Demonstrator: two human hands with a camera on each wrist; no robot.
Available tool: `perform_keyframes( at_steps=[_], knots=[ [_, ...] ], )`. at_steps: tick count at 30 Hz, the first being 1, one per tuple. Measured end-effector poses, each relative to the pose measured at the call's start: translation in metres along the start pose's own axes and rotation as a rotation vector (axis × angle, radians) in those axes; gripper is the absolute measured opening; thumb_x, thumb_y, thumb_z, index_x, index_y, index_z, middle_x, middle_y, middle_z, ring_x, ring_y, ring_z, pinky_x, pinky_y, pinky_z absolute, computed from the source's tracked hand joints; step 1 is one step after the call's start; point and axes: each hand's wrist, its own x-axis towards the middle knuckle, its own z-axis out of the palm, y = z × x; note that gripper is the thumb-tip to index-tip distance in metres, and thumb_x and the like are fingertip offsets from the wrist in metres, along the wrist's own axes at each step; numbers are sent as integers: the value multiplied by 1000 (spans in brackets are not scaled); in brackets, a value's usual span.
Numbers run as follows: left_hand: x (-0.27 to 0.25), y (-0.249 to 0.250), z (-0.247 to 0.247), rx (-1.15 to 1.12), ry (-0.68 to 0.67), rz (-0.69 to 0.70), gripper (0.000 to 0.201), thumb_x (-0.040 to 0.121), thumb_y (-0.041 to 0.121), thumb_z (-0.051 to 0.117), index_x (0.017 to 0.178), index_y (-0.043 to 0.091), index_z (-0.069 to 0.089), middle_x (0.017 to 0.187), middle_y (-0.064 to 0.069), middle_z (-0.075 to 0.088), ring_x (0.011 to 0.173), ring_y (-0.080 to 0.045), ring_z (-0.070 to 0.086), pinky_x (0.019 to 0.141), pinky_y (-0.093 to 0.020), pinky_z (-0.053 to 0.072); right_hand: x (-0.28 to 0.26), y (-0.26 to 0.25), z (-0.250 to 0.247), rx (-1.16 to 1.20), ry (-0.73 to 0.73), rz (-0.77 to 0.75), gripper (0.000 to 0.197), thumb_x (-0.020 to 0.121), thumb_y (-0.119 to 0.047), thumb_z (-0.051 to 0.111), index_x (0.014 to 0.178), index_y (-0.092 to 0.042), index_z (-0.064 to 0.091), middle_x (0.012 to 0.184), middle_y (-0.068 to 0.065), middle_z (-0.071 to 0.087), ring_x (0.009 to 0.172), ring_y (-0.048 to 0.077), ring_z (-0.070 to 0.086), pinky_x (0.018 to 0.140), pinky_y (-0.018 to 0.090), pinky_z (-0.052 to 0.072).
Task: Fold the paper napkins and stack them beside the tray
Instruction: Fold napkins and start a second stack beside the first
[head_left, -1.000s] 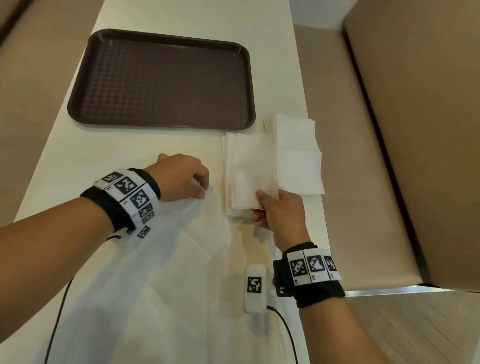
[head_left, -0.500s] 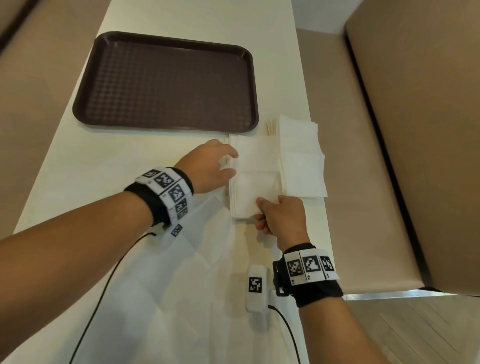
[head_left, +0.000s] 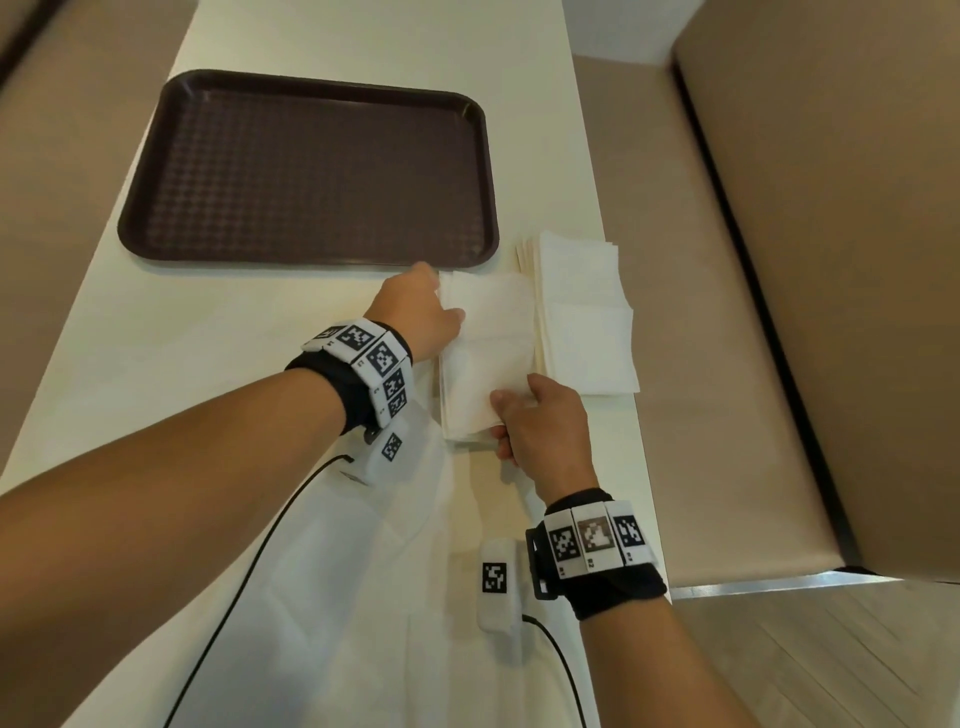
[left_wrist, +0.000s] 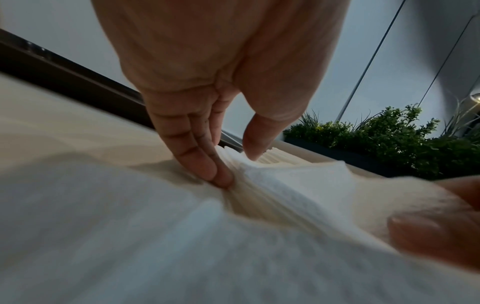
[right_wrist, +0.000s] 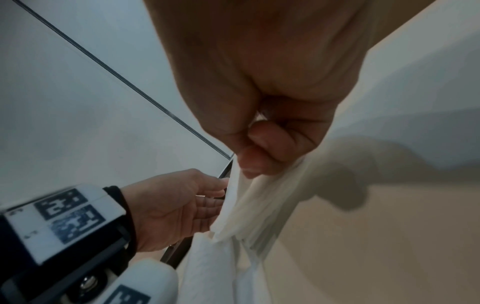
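The left hand (head_left: 415, 312) has crossed from the unfolded sheet to the napkin bundle (head_left: 485, 353), fingers straight against its left edge. The right hand (head_left: 540, 421) still pinches its near corner. Squaring looks underway beside the tray (head_left: 311, 176), near the folded stack (head_left: 582, 312).

We seem to sit in a cafeteria booth: padded tan bench seats (head_left: 727, 364) flank our long table (head_left: 322, 41) bearing a brown serving tray (head_left: 311, 171).

One tray (head_left: 311, 176), two napkin piles (head_left: 485, 358) (head_left: 584, 317) — sheets uncountable — one unfolded napkin (head_left: 332, 597), two hands.
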Motion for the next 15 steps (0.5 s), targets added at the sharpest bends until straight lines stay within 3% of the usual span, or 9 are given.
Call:
perform_keyframes(
  at_steps=[2, 5, 8, 12, 15],
  knots=[
    [1, -1, -1, -10, -10, -4, 50, 92, 34, 66, 135, 15, 49, 132, -7, 58, 108, -27, 63, 80, -30, 44, 2, 2, 0, 20, 5, 33, 23, 96, -17, 64, 91, 4, 57, 64, 10, 62, 47, 20, 56, 54, 34, 54],
    [1, -3, -3, 1, -23, 0, 49, 91, 33, 67, 133, 18, 49, 126, -6, 61, 98, -26, 67, 78, -32, 49, 3, 5, -2, 25, 20, 49, 21, 96, -21, 65, 83, -6, 58, 63, 11, 67, 46, 21, 58, 50, 30, 50],
    [-2, -2, -4, 20, -48, 37, 49, 90, 32, 67, 134, 23, 49, 122, -7, 63, 94, -23, 66, 76, -30, 48, 2, 5, -3, -9, 38, 25, 21, 96, -24, 66, 87, -7, 57, 64, 9, 66, 43, 16, 58, 47, 29, 52],
    [-3, -1, -2, 74, -63, 74, 53, 91, 30, 68, 140, 24, 49, 135, -6, 58, 112, -24, 59, 81, -28, 42, -2, 7, -2, -53, 48, -1, 17, 97, -24, 63, 92, -9, 55, 80, 11, 65, 41, 10, 55, 41, 24, 48],
    [-2, -1, 0, 74, -88, 68, 53, 89, 25, 70, 139, 22, 50, 136, -6, 57, 112, -25, 62, 86, -29, 49, -2, 10, 1, -65, 44, -18, 15, 97, -23, 63, 96, -11, 55, 90, 12, 65, 49, 14, 57, 42, 22, 48]
  ],
)
